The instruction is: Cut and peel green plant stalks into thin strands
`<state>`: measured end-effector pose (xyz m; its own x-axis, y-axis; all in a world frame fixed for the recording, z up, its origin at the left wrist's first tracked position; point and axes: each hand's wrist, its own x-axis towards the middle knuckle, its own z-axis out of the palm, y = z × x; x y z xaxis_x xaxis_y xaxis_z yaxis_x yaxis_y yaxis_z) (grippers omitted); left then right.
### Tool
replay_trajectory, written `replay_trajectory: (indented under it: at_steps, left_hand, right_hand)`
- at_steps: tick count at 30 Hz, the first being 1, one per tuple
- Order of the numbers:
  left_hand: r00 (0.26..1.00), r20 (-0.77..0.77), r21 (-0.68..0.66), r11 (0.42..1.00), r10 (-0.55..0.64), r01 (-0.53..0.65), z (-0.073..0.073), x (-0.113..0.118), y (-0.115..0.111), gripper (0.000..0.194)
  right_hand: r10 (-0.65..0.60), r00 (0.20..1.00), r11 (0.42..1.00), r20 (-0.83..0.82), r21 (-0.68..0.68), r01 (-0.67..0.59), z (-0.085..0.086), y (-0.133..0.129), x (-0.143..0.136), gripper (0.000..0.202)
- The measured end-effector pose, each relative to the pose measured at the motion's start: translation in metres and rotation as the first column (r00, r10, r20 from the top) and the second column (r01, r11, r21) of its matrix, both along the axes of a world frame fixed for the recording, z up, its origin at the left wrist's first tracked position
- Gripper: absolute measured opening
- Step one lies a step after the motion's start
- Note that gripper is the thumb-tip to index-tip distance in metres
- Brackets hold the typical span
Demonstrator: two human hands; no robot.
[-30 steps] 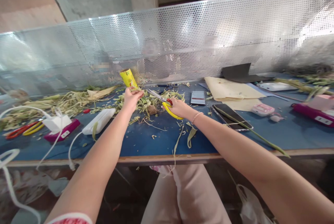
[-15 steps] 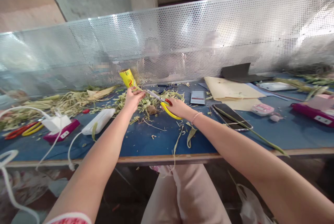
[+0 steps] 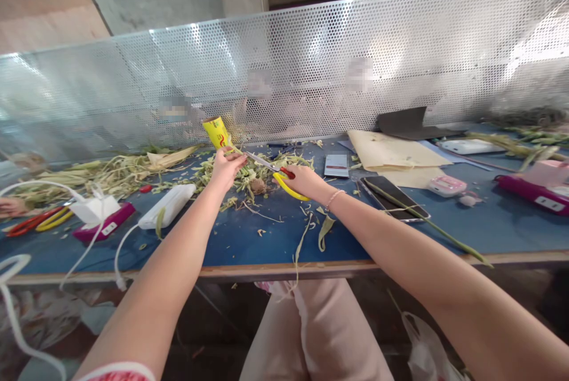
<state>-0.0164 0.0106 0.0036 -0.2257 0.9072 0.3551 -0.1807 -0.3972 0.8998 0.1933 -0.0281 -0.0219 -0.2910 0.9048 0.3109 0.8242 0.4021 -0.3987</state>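
Note:
My right hand (image 3: 304, 181) is closed around the red and yellow handles of a pair of scissors (image 3: 284, 181). The blades point left and reach the fingertips of my left hand (image 3: 227, 166). Those fingers are pinched on a thin, pale green plant strip (image 3: 235, 149); its lower part is hidden by the fingers. Just behind stands a tilted yellow tube (image 3: 216, 133) with red print, open at the top. Under both hands lies a heap of cut green plant pieces (image 3: 249, 178), with a round brownish clump (image 3: 258, 186) at its front.
At left are dry stalks (image 3: 111, 170), a second pair of scissors (image 3: 48, 220) beside another person's hand (image 3: 12, 207), a purple power strip (image 3: 106, 222) and a white power bank (image 3: 166, 206). At right lie a phone (image 3: 395, 194), brown paper (image 3: 395, 150) and a small box (image 3: 336, 166). A perforated panel (image 3: 288, 67) stands behind.
My hands and the scissors have barely moved. Another person's hand has come into view at the far left, by the second pair of scissors.

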Motion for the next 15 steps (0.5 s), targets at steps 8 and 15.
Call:
replay_trajectory:
  at_steps: [8,15]
  left_hand:
    - [1.000,0.013,0.000,1.000,0.013,-0.013,0.0027,-0.0004,-0.0020,0.041]
    - [0.970,-0.166,-0.087,0.978,0.176,-0.192,0.0062,-0.0091,0.0009,0.039]
  right_hand:
    - [-0.015,0.997,1.000,-0.072,-0.021,0.013,0.0047,-0.0037,-0.0001,0.051]
    - [-0.069,0.994,0.996,-0.086,-0.059,0.065,0.0035,0.0011,0.0048,0.053]
